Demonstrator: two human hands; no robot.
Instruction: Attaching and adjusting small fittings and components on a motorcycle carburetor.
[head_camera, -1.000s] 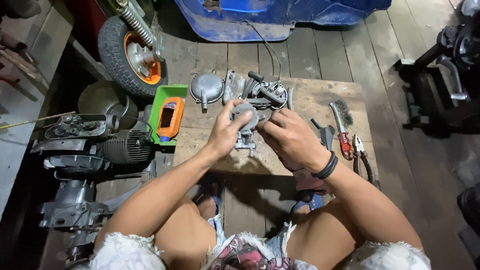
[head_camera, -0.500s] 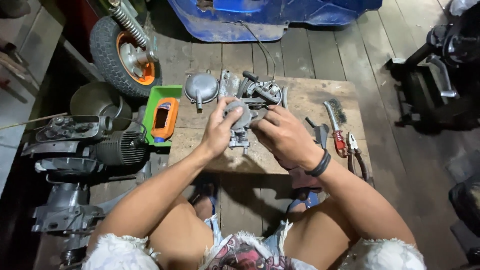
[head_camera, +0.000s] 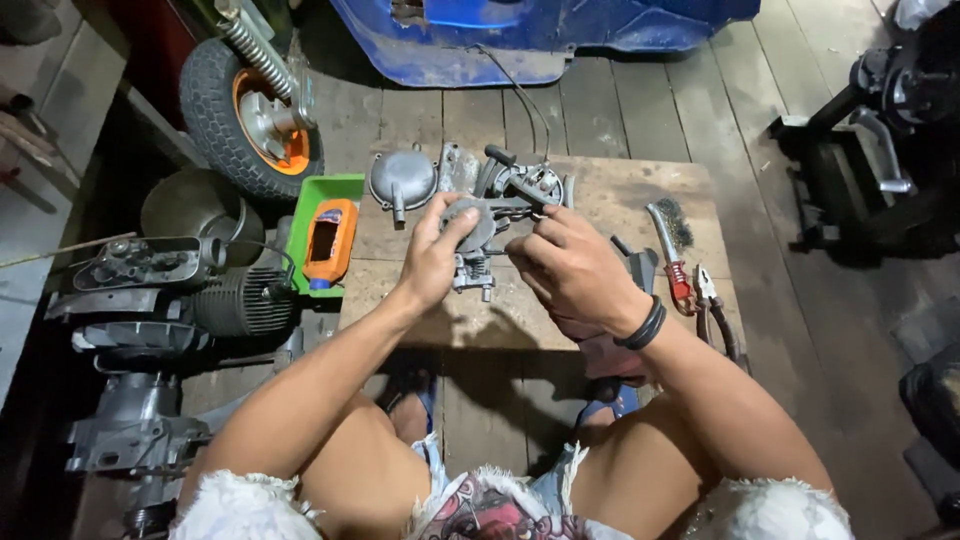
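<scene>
2 hands (head_camera: 500, 260), 1 carburetor (head_camera: 478, 245)

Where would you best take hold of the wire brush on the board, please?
Grip the wire brush by its red handle end, coming from the near right edge of the board. The bristle head points away, the handle points toward the person, and that side looks open, with only the pliers alongside.

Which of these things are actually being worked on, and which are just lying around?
In hand:
left hand and right hand, both gripping the grey carburetor

Lying about:
round metal cover
wire brush
pliers
orange bottle in green tray
finned engine
small wheel
</scene>
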